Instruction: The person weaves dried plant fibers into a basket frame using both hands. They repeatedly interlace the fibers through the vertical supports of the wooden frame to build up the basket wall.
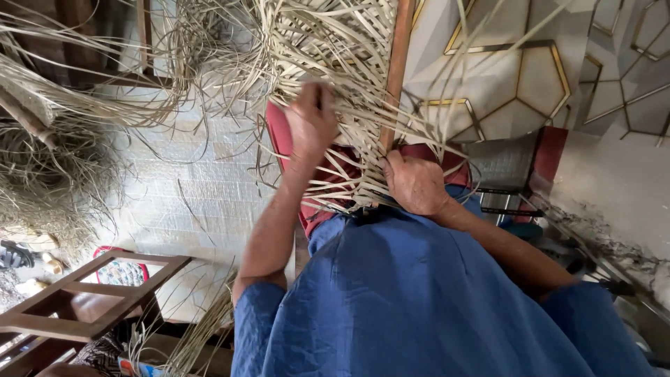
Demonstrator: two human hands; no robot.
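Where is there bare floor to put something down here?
The pale floor is mostly bare between the heap of dry strips and the left hand. It is crowded where both hands, left and right hand, work the woven strips, and around the wooden frame.

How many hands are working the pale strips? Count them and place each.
2. The left hand grips the pale strips left of the upright wooden slat. The right hand presses the strips lower down, beside the slat's base. No other hands show.
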